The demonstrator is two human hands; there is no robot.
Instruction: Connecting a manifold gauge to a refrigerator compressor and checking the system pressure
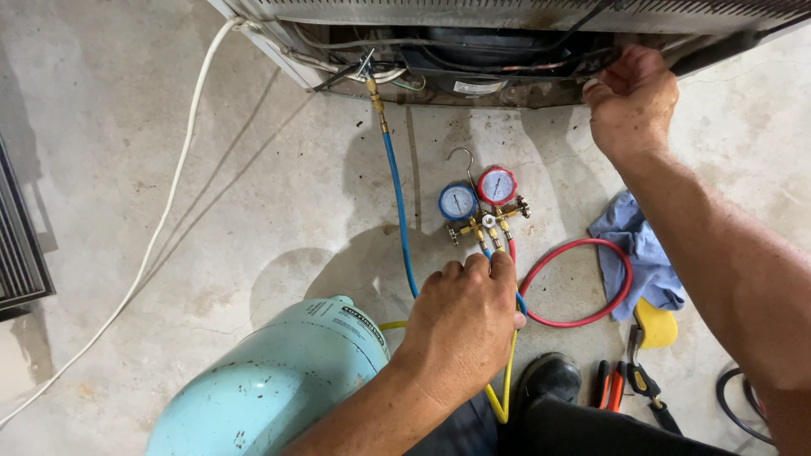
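Brass manifold gauge set (483,211) flat on concrete, hoses attached.

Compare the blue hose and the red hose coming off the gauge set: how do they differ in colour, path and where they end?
The blue hose runs nearly straight up the floor to a brass fitting at the appliance's open base; the red hose curls into a closed loop beside the blue cloth. The blue hose's far end is connected; the red hose's far end cannot be made out. Both start at the manifold gauge set, by the left hand.

Bright, sharp, soft shadows, wide-angle bend.
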